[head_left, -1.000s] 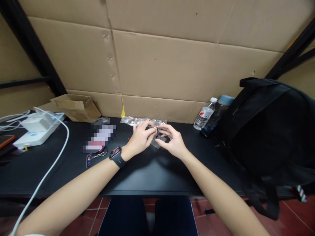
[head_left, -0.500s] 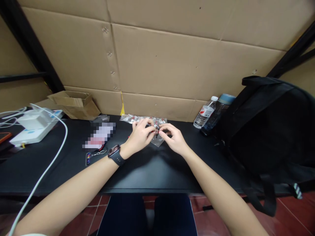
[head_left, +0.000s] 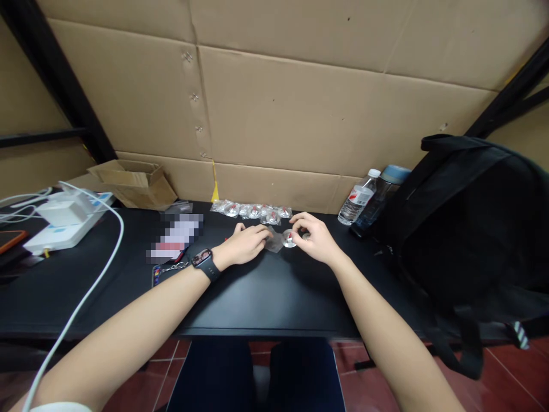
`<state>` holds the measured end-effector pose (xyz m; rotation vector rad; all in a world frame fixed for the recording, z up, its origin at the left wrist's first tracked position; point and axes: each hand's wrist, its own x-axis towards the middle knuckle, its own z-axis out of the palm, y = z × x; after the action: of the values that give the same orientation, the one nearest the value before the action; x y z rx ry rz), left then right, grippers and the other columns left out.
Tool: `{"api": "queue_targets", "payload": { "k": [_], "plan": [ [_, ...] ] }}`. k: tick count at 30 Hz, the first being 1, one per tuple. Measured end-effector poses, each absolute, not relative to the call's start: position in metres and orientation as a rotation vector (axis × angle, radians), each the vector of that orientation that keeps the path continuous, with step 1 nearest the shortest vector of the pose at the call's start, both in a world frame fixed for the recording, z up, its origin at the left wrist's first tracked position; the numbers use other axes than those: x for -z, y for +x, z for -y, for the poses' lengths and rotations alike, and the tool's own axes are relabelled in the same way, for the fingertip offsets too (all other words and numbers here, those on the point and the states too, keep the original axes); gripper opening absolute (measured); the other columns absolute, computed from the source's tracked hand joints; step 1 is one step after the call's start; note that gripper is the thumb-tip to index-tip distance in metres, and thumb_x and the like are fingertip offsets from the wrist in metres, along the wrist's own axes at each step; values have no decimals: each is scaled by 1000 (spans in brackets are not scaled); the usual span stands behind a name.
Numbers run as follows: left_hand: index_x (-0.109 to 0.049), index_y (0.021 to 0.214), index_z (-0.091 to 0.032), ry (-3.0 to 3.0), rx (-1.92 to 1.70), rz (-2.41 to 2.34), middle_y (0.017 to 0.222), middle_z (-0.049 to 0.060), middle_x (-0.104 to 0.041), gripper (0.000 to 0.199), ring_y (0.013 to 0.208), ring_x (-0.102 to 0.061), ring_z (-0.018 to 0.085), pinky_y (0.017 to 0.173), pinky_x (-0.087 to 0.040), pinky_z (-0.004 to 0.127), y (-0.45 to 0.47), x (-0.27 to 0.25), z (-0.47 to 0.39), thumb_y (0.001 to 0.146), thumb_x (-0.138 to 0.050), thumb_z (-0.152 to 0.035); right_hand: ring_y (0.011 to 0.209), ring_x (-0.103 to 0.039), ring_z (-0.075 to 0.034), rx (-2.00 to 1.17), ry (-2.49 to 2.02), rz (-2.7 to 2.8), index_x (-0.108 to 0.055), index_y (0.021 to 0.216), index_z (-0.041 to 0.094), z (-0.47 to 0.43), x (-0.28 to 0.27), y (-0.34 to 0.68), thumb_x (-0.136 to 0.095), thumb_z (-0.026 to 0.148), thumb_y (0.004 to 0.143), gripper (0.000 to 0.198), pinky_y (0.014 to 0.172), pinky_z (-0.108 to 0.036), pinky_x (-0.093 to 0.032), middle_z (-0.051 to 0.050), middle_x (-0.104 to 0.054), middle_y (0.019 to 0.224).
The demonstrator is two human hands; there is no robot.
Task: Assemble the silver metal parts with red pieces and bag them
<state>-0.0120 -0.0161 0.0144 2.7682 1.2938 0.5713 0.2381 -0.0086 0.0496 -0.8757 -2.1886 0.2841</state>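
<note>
A small silver disc [head_left: 289,239] with a red piece on its face is near the middle of the black table. My right hand [head_left: 316,239] is at its right side, the thumb touching the disc and the index finger raised apart from it. A clear plastic bag [head_left: 273,241] lies just left of the disc. My left hand [head_left: 245,245], with a dark watch on the wrist, has its fingertips together on the bag's left edge. Behind the hands lies a row of similar discs in clear bags [head_left: 254,211]. Something small and red shows beside my left hand.
To the right are a water bottle [head_left: 359,197], a blue-lidded bottle [head_left: 388,186] and a black backpack [head_left: 467,229]. On the left stand an open cardboard box [head_left: 141,186], a white power strip [head_left: 64,223] with a cable, and a keychain [head_left: 171,267]. A cardboard wall [head_left: 291,114] closes the back.
My hands have moved apart; before, they met over a small dark and red item. The silver disc and the bag now show between them, and the bagged row is less covered.
</note>
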Motion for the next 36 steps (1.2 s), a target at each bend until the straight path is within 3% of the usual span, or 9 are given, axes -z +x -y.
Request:
{"api": "queue_targets", "payload": {
  "k": [7,11,14,18,23,30,36],
  "plan": [
    [-68,115,-29,2882,-436,-1324,117,7,-71,44,110,-56,25,90,-29,43,-21,-13,13,90,-40,-5,94,-66,-20,-331,-907,2192,-64,70,19,8,-54,242,-64,15,77,8,77,-30,-49,-7,-68,105],
    [-71,112,-29,2956,-408,-1373,112,9,-69,35,111,-52,28,91,-31,43,-26,-15,12,92,-48,-12,91,-65,-19,-345,-899,2206,-63,70,19,7,-52,242,-64,12,76,9,74,-28,-48,-7,-68,104],
    [-70,107,-26,2950,-421,-1346,121,9,-65,21,121,-48,30,93,-32,43,-26,-16,12,92,-55,-22,89,-65,-18,-352,-863,2232,-62,69,18,7,-52,243,-63,11,76,10,73,-27,-47,-6,-69,101],
    [-66,94,-23,2835,-446,-1336,119,7,-67,11,132,-44,31,96,-29,44,-24,-16,13,93,-56,-26,74,-62,-15,-409,-892,2280,-65,74,18,6,-50,243,-61,11,78,9,69,-25,-44,-2,-70,82],
    [-62,82,-20,2728,-494,-1269,98,3,-70,14,104,-61,23,89,-30,38,-21,-18,11,91,-59,-31,64,-60,-13,-533,-983,2264,-67,80,18,6,-47,245,-60,15,82,8,63,-24,-43,1,-71,75],
    [-67,89,-24,2689,-514,-1083,97,-1,-74,17,88,-67,18,91,-33,35,-11,-21,18,96,-59,-38,66,-64,-14,-549,-1010,2274,-66,78,19,6,-47,244,-61,14,81,8,65,-24,-45,0,-72,74],
    [-73,109,-34,2721,-386,-881,126,1,-72,24,124,-61,23,99,-36,36,-11,-23,22,101,-52,-42,66,-64,-13,-484,-1048,2315,-66,77,19,6,-47,247,-61,14,80,7,66,-23,-45,1,-71,72]
  ]
}}
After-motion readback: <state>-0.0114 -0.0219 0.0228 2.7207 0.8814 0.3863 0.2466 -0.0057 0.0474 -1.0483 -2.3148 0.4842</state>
